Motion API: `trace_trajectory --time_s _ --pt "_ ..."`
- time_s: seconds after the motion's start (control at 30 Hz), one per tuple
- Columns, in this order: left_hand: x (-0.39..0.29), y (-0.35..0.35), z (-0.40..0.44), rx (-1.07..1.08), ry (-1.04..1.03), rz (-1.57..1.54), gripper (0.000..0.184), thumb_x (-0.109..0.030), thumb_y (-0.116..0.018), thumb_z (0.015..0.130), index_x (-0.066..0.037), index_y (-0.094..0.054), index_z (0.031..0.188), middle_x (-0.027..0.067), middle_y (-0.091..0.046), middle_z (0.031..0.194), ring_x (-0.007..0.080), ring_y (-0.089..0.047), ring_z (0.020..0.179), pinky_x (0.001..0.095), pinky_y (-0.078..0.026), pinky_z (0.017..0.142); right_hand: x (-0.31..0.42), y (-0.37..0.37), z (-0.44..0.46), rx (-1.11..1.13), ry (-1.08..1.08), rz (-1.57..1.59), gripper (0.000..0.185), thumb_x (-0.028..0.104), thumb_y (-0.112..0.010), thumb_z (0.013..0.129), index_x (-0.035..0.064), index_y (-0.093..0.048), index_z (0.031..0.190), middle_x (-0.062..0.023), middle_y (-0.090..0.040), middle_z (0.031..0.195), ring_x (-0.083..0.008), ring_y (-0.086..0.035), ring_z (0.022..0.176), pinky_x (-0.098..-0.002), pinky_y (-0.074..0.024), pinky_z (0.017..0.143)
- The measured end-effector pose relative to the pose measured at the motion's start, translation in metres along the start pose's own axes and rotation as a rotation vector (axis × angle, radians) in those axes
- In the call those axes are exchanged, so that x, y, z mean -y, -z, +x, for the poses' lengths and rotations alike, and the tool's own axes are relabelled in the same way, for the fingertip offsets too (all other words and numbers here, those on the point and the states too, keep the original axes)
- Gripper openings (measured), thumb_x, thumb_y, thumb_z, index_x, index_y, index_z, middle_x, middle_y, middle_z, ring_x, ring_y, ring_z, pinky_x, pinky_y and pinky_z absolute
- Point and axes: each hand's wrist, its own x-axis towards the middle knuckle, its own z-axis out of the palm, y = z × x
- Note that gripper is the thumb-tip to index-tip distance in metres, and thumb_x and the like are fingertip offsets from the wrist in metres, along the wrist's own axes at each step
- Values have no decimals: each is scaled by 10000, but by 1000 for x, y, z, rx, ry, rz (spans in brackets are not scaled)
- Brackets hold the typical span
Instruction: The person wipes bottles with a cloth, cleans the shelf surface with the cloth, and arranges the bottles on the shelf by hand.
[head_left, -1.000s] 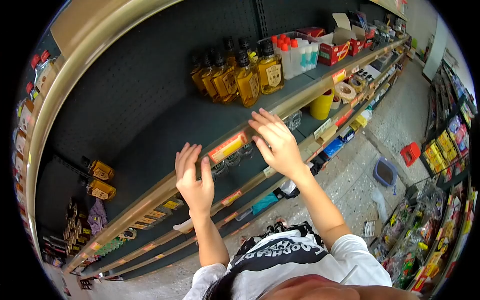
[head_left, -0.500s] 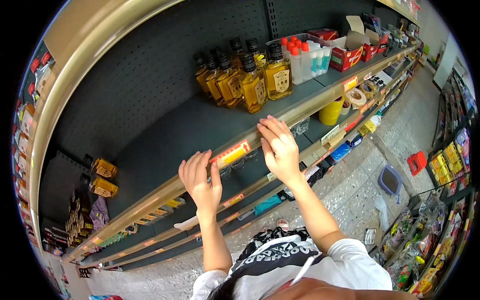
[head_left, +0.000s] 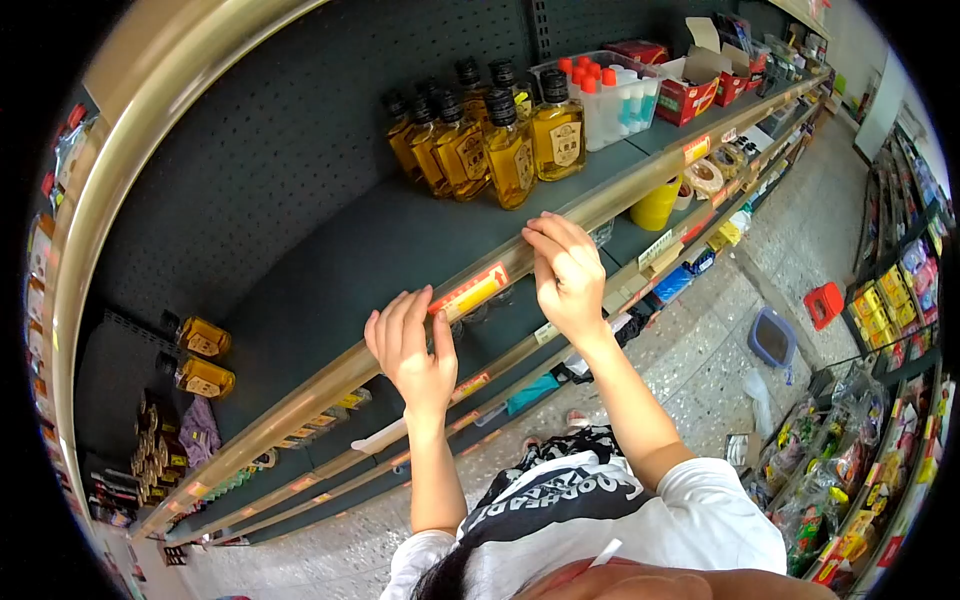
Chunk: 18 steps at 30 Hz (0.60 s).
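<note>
My left hand (head_left: 412,358) is closed over the shelf's front price rail (head_left: 335,378), fingers across its top and thumb at the left end of a red and yellow price label (head_left: 470,291). To the right of that label, my right hand (head_left: 570,285) hooks bent fingers over the same rail; its thumb is partly hidden. Behind the rail, on the dark shelf (head_left: 330,290), stands a group of several small flat bottles (head_left: 512,160) with amber liquid and black caps. Neither hand touches them.
Right of the bottles sits a clear bin (head_left: 615,125) of red-capped tubes, then open red boxes (head_left: 690,95). Two more amber bottles (head_left: 205,378) lie at the left. Yellow tape rolls (head_left: 655,205) occupy the shelf below. A blue-rimmed basket (head_left: 772,337) and red item (head_left: 824,305) are on the floor.
My view has shifted slightly, so the shelf and bottles appear a little higher. Both hands stay on the rail on either side of the label; my left thumb now overlaps the label's left end.
</note>
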Motion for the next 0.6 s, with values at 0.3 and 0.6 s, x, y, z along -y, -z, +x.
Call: trace_trajectory --time_s 0.3,0.6 --pt "-30 -2 25 5 185 -62 204 -83 -657 882 -19 -685 1074 151 -689 1048 302 -642 1006 428 -426 990 -20 17 18 170 -12 121 241 -15 -650 741 63 -700 963 -83 -698 1022 -285 -652 1014 -493 -464 980" --pt "-59 -72 104 144 392 -364 508 -130 -690 898 69 -513 1331 247 -614 1260 301 -587 1217 365 -465 1018 -70 35 67 263 -61 327 227 -53 -623 791 -8 -698 1001 -167 -697 1049 -348 -662 972 -389 -528 847"
